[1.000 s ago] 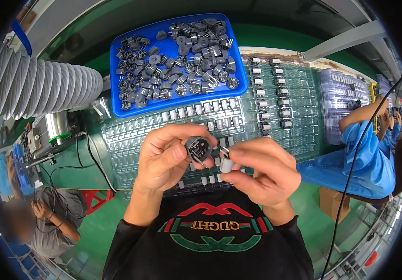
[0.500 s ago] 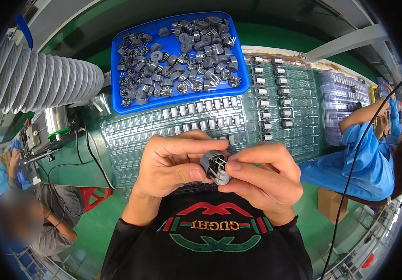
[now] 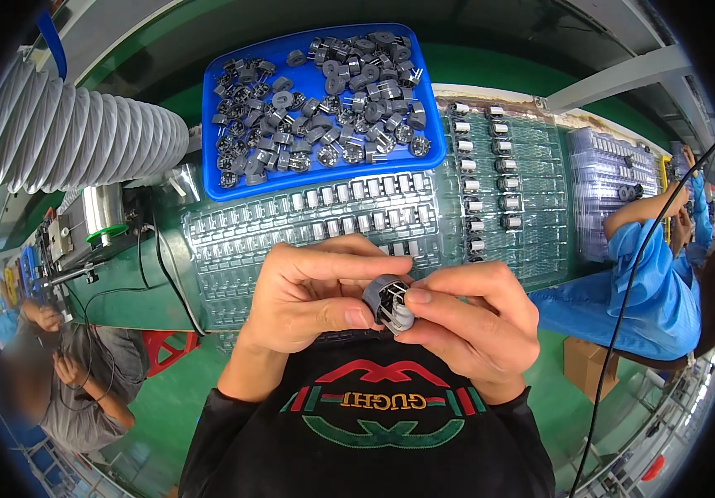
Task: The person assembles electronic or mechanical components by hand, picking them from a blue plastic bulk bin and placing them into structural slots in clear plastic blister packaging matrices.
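Observation:
In front of my chest, my left hand (image 3: 295,295) grips a dark grey round plug-like part (image 3: 372,297) between thumb and fingers. Its open side, with thin metal pins, faces my right hand (image 3: 482,319). The fingertips of that hand pinch a small silver-grey rounded piece (image 3: 400,319) at the near side of the round part. The two pieces touch, but I cannot tell whether they are joined. Beyond the hands lies a clear plastic tray (image 3: 229,278) with rows of small silver cylinders.
A blue tray (image 3: 324,183) heaped with dark grey pinned parts stands at the back. To the right are another clear tray (image 3: 540,207) and stacked clear trays (image 3: 590,183). A ribbed grey duct (image 3: 84,137) hangs at left. Co-workers sit on both sides.
Both hands and the held parts have shifted very slightly to the right and nearer. My grip looks the same. The co-worker at left has raised a hand.

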A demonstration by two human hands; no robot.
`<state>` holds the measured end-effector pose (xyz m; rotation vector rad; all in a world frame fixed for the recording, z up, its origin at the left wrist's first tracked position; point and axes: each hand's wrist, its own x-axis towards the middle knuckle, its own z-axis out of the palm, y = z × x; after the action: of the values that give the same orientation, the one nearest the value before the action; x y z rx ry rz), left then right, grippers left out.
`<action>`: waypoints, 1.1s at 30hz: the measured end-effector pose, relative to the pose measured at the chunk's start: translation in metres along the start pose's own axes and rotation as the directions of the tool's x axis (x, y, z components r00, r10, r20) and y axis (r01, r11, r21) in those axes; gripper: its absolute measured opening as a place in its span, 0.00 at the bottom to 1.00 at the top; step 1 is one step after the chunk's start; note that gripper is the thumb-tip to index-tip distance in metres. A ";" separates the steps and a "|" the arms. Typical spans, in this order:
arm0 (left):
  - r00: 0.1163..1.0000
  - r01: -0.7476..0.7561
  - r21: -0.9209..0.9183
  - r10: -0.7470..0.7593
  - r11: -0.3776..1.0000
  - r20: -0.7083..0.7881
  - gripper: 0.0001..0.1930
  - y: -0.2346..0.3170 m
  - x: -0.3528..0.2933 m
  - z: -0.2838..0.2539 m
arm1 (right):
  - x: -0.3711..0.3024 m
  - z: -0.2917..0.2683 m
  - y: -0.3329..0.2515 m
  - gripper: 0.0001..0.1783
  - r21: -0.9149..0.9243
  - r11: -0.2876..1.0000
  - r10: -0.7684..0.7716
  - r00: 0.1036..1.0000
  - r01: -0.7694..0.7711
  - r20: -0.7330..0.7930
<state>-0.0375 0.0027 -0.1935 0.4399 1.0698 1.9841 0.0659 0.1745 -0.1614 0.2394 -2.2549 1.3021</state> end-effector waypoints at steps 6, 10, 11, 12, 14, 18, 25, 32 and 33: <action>1.000 -0.007 0.003 0.007 1.000 -0.014 0.31 0.000 0.001 0.002 | 0.001 -0.001 -0.003 0.23 -0.069 0.998 -0.013 1.000 0.014 0.009; 1.000 -0.027 0.100 0.028 0.995 -0.009 0.30 0.001 0.000 -0.001 | 0.002 0.001 -0.002 0.21 -0.170 0.980 -0.100 0.995 0.102 0.023; 0.999 -0.048 0.157 0.047 0.986 0.010 0.30 0.001 -0.001 -0.003 | 0.002 0.001 -0.002 0.21 -0.169 0.980 -0.102 0.995 0.105 0.022; 0.999 -0.047 0.154 0.044 0.987 0.020 0.30 0.000 0.001 -0.004 | 0.002 0.001 -0.002 0.20 -0.185 0.978 -0.097 0.995 0.099 0.020; 0.985 -0.118 0.097 0.105 0.988 0.134 0.24 -0.004 0.006 -0.004 | 0.000 0.000 -0.001 0.20 -0.223 0.971 -0.081 0.997 0.081 0.010; 0.992 -0.074 0.191 0.053 0.979 0.116 0.22 -0.013 0.005 -0.011 | -0.008 0.009 0.012 0.19 -0.187 0.982 -0.038 0.998 0.030 -0.043; 0.999 0.032 0.272 -0.020 0.962 -0.047 0.24 -0.051 -0.001 -0.006 | -0.056 0.031 0.034 0.17 0.145 0.922 0.385 0.895 -0.360 -0.228; 0.990 0.025 0.392 -0.077 0.920 0.117 0.29 -0.061 0.007 0.021 | -0.090 0.029 0.050 0.10 0.771 0.541 0.762 0.583 -0.336 -0.281; 0.992 0.040 0.429 -0.087 0.903 0.090 0.29 -0.064 0.008 0.022 | -0.093 0.026 0.050 0.09 0.758 0.531 0.778 0.572 -0.379 -0.259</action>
<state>0.0033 0.0403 -0.2333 0.7249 1.4347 1.6419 0.1162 0.1693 -0.2577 -0.7515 -1.2902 2.1351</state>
